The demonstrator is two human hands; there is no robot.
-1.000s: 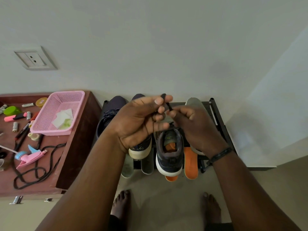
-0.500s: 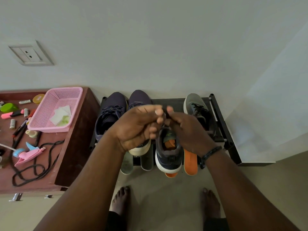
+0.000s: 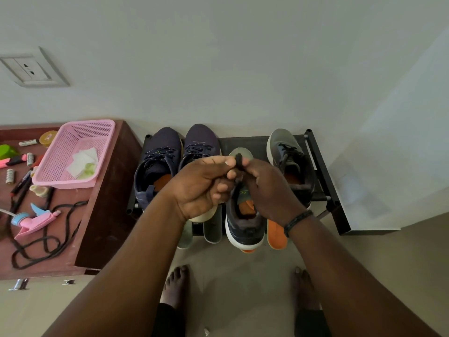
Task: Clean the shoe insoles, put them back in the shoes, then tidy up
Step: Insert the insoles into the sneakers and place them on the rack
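2 bare forearms, no sleeves; left hand point(image 3: 201, 188) without ornament; right hand point(image 3: 269, 190) with 1 black braided wristband point(image 3: 297, 222) at the wrist; 2 bare feet point(image 3: 175, 285) below, dark trouser hems point(image 3: 167, 319) at the ankles.

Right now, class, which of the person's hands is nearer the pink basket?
Left. The left hand is right of the basket, over the navy shoes; the right hand lies farther right, beyond it.

- No text, brand or number reads clearly anywhere.
- The round gold-lidded tin point(image 3: 47, 136), at ten o'clock on the brown wooden cabinet point(image 3: 102, 215), bears a blurred, unreadable label.
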